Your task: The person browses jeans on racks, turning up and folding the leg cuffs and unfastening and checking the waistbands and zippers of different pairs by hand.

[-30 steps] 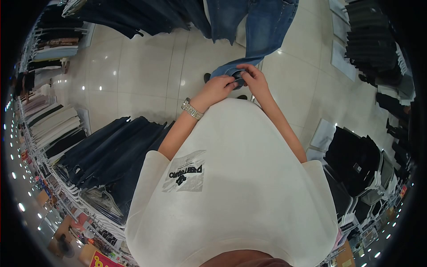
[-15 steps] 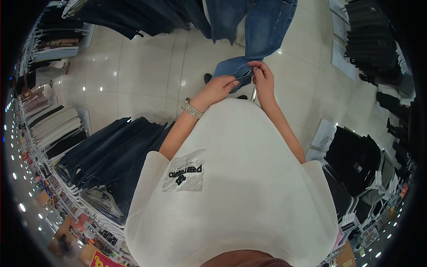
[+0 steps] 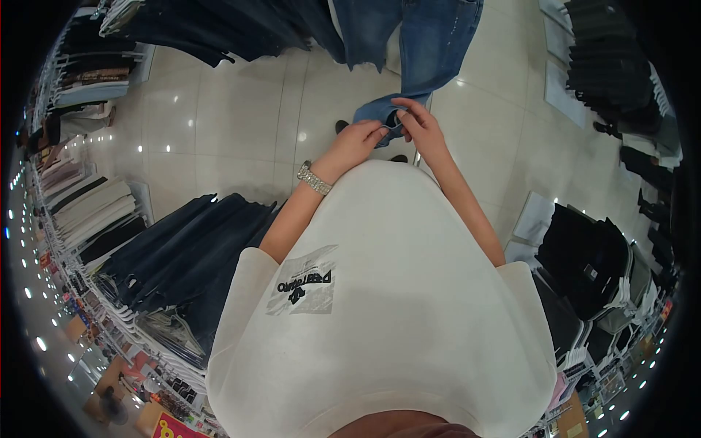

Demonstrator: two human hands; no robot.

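Observation:
A pair of blue jeans (image 3: 431, 55) hangs in front of me at the top of the view, one leg drawn toward my body. My left hand (image 3: 358, 140), with a watch (image 3: 314, 179) on its wrist, pinches the edge of that leg's hem between thumb and fingers. On the other side of the leg opening, my right hand (image 3: 422, 130) has thumb and forefinger closed on the hem. The opening between the hands is rounded and shows a dark inside. The top of the jeans is out of view.
Dark jeans (image 3: 241, 29) hang beside the blue pair. More dark jeans (image 3: 182, 248) hang on a rack at lower left, near light folded-over trousers (image 3: 95, 204). Black garments (image 3: 584, 259) hang at lower right, dark ones (image 3: 610, 69) at upper right. Pale tiles (image 3: 234, 109) cover the floor.
My right hand has shifted slightly left and down along the hem. The leg opening, flat and stretched before, is now rounder. My left hand has barely moved.

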